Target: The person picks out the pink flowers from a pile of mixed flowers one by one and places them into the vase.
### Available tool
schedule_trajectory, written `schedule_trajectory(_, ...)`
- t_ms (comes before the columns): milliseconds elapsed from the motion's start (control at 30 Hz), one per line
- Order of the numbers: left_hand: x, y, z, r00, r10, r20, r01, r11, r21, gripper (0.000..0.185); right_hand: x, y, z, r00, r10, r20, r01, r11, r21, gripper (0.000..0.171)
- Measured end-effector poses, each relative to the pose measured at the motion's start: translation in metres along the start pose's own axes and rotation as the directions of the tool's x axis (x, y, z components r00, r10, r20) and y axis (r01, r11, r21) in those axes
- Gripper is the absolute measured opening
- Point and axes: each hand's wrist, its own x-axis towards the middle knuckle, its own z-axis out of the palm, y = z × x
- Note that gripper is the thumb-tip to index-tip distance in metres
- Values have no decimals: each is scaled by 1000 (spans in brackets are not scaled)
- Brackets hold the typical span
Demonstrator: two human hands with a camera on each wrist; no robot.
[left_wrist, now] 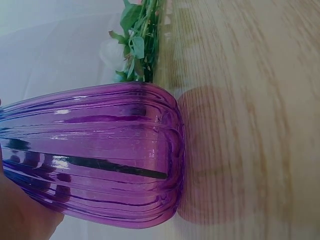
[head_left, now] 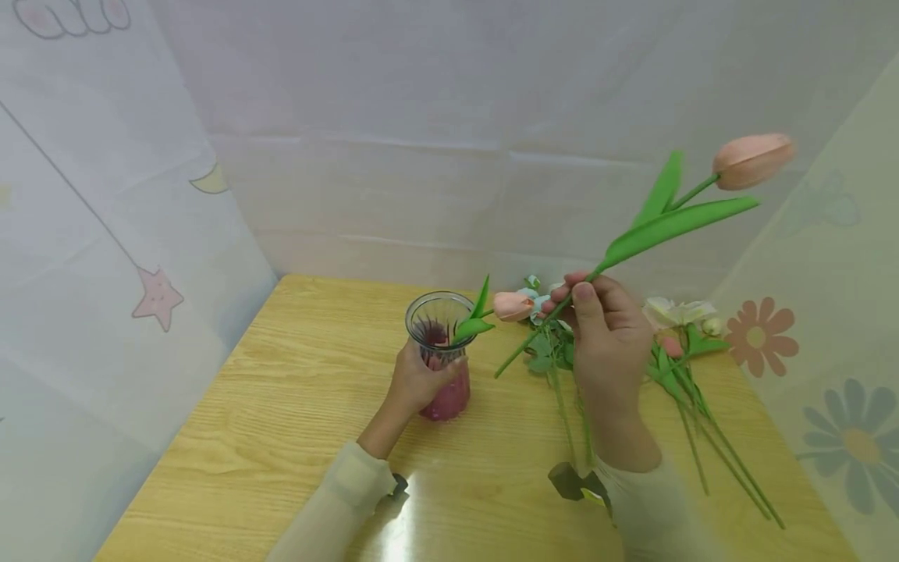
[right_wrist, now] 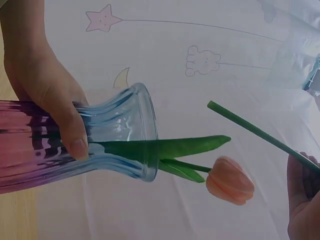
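A ribbed glass vase (head_left: 449,394), blue at the rim and pink-purple below, stands upright on the table. My left hand (head_left: 417,378) grips it around the neck, thumb across the front. One peach tulip (right_wrist: 230,181) leans out over the rim, its stem (left_wrist: 117,167) showing through the purple glass. Up to the right, my right hand (head_left: 607,336) pinches the stem of a second peach tulip (head_left: 753,161) between thumb and fingers. That tulip slants, bloom up and right, with the cut stem end (right_wrist: 212,105) pointing down toward the vase, apart from it.
Behind the right hand lie blue flowers with leafy stems (head_left: 551,351). Farther right, white flowers (head_left: 677,312) and a pink bud (head_left: 671,346) lie with long stems reaching toward the table's front right. A printed cloth wall (head_left: 421,203) rises behind the wooden table (head_left: 281,406).
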Motion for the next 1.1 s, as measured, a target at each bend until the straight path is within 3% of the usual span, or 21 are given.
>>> schedule_trajectory(367,0,2,0,1000,0,1,0,1000,11,59,-7,15,29,995,-97,37,101,986,-130,13)
schedule_trajectory(567,0,3,1,1000,11,-7,-11,1000,10,60,-11,29,42,984,-170,42,175,959,-221,17)
schedule_trajectory(733,0,2,1,1000,6,0,-6,1000,6,60,-15,43,46,966,-250,67,259,937,-235,25)
schedule_trajectory(900,0,3,1,1000,-11,0,11,1000,-4,63,-19,54,47,938,-324,124,344,913,-218,19)
schedule_trajectory(1100,0,3,1,1000,-12,2,12,1000,-25,64,-26,65,44,929,-338,153,368,891,-265,12)
